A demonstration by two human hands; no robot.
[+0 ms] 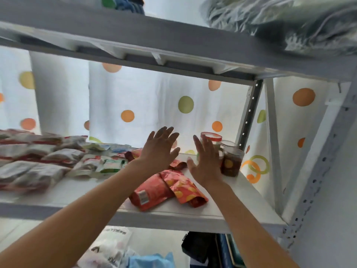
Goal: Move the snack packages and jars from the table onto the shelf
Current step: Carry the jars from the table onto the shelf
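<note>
- Over the right end of the white metal shelf board [202, 210], both hands hover with fingers spread and nothing in them: the left hand [158, 151] above the red-and-orange foil snack pouches [168, 188], the right hand [206, 165] just left of the jars.
- Two pouches lie flat near the front edge, overlapping each other; a third red pouch [178, 164] peeks out between the two hands, farther back.
- At the far right stand a clear plastic jar of dark brown contents [231, 163] and, behind it, a clear jar with a red-rimmed lid [211, 136]; the right palm may touch one of them, but I cannot tell.
- To the left, white-and-red snack packets [32, 161] and green-and-white sachets [112, 164] already fill the shelf in loose rows.
- The step looks like settling what has just been set down. To do it well, I would press the pouches flat with straight fingers and slide them back from the front edge, so none can slip off.
- The jars should be nudged low on the body, not at the lid, and kept upright and clear of the perforated grey upright post [249, 115].
- Any table lies outside this view, so how much is left to carry cannot be judged.
</note>
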